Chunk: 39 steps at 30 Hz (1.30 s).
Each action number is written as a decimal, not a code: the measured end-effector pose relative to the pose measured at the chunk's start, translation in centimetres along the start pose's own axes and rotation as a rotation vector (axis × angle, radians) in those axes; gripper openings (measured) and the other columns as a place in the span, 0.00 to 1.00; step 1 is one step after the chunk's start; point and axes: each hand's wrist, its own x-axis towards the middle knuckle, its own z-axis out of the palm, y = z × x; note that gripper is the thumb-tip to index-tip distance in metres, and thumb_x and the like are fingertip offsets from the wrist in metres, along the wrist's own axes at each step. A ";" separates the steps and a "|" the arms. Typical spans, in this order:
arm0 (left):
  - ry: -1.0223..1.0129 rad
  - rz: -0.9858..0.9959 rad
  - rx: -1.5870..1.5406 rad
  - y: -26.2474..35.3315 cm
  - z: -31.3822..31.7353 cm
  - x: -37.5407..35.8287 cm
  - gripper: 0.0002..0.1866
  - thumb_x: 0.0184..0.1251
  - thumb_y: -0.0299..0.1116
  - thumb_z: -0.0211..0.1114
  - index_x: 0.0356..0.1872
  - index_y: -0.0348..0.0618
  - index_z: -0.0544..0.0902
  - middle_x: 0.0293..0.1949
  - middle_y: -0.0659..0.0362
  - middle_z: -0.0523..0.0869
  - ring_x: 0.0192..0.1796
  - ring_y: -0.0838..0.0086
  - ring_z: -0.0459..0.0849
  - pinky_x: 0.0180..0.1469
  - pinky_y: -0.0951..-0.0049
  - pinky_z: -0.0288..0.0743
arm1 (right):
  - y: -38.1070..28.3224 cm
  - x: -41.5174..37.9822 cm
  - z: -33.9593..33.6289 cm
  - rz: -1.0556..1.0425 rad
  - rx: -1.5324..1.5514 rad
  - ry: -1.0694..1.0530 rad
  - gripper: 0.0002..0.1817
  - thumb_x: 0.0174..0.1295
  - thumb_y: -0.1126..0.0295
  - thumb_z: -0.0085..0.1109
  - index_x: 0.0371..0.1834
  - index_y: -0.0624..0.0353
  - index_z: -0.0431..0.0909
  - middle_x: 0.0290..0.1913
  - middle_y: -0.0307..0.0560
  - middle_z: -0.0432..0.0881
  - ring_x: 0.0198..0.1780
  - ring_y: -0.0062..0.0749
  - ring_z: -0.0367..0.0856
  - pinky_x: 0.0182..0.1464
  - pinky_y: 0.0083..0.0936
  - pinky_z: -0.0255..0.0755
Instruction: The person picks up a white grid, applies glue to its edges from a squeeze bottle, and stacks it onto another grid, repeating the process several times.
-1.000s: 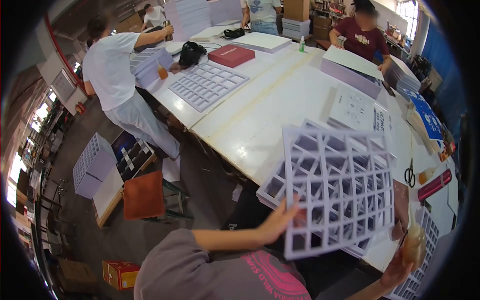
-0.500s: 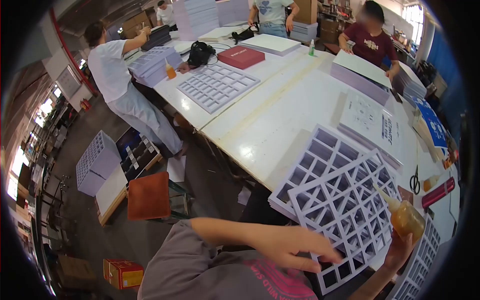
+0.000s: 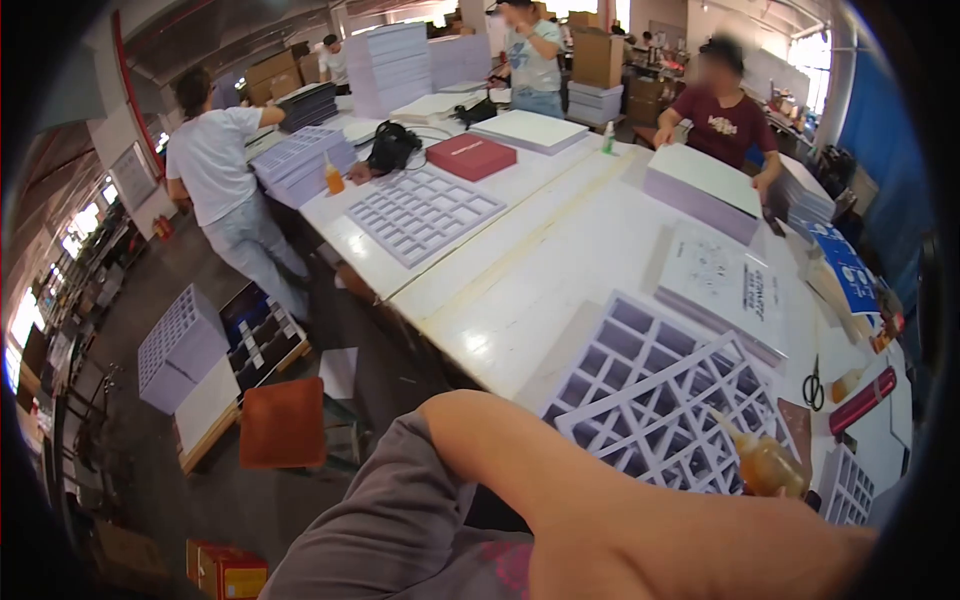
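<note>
On the worktop [image 3: 500, 310], beside lattice trays [image 3: 650, 384], the right hand [image 3: 793, 497] seemingly grips a bottle [image 3: 772, 466], which calls for steadiness; I cannot tell the left hand's [image 3: 790, 545] grip.

Head-worn camera, facing forward-down.

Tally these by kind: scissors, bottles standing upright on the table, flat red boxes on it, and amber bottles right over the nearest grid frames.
Scissors: 1
Upright bottles (orange bottle, green bottle): 2
Flat red box: 1
Amber bottle over frames: 1
Total: 5
</note>
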 end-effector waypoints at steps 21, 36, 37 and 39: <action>-0.230 0.048 0.072 -0.3 -1.0 -1.7 0.23 0.73 0.44 0.48 0.42 0.28 0.78 0.39 0.52 0.82 0.34 0.71 0.82 0.41 0.75 0.73 | 1.2 -0.4 -2.7 0.141 0.162 0.106 0.21 0.65 0.58 0.52 0.56 0.58 0.68 0.47 0.46 0.78 0.39 0.31 0.80 0.37 0.20 0.73; -0.285 -0.372 -0.082 -5.6 -1.8 -1.2 0.21 0.72 0.43 0.50 0.46 0.30 0.76 0.42 0.51 0.81 0.43 0.67 0.80 0.47 0.73 0.71 | 2.7 -1.2 0.2 0.183 0.165 0.126 0.18 0.63 0.58 0.54 0.51 0.55 0.73 0.44 0.46 0.80 0.38 0.36 0.80 0.34 0.24 0.74; -0.292 -0.403 -0.076 -5.8 -1.8 -1.4 0.21 0.72 0.43 0.50 0.47 0.30 0.76 0.43 0.51 0.81 0.43 0.67 0.79 0.48 0.73 0.71 | 2.5 -1.1 0.3 0.181 0.195 0.122 0.18 0.63 0.59 0.54 0.52 0.55 0.72 0.44 0.47 0.80 0.38 0.36 0.80 0.35 0.24 0.74; -0.317 -0.519 -0.040 -6.5 -2.0 -2.1 0.21 0.72 0.42 0.50 0.47 0.31 0.75 0.43 0.51 0.81 0.45 0.66 0.79 0.49 0.72 0.71 | 2.1 -0.6 1.1 0.144 0.209 0.127 0.19 0.62 0.60 0.55 0.53 0.56 0.72 0.45 0.47 0.80 0.39 0.36 0.80 0.35 0.25 0.74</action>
